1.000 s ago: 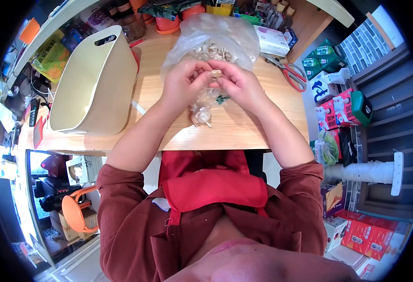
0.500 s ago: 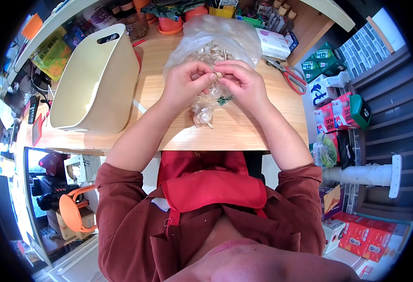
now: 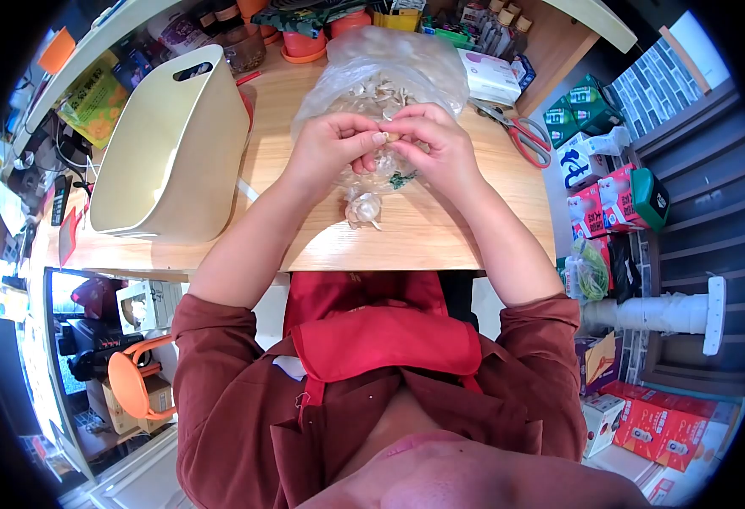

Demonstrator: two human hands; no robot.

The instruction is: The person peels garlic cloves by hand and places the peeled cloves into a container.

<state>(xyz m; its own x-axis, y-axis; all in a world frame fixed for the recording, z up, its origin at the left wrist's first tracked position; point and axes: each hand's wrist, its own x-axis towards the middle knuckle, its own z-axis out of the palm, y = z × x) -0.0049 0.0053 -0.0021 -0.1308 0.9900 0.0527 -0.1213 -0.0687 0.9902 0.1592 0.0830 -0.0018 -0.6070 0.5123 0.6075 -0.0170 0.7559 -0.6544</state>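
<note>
A small pale garlic clove [image 3: 392,137] is pinched between my two hands, above the near part of a clear plastic bag [image 3: 322,95]. My left hand [image 3: 338,146] is closed on the clove's left side, with its thumb and forefinger together. From the right, the fingertips of my right hand [image 3: 434,144] grip the same clove. Dry garlic skins [image 3: 379,90] lie in the bag beyond my hands. A whitish garlic bulb [image 3: 363,209] rests on the wooden table [image 3: 415,242], nearer to me than the bag.
A tall cream bin [image 3: 177,153] stands at the left of the table. Scissors with red handles [image 3: 529,141] lie at the right, near a white box [image 3: 489,76]. Potted items and jars line the back. Packaged goods [image 3: 618,199] are stacked beyond the right edge.
My fingers have shifted slightly around the clove, and my left hand's lower fingers now show beneath its thumb. The bulb and the bag stay in place.
</note>
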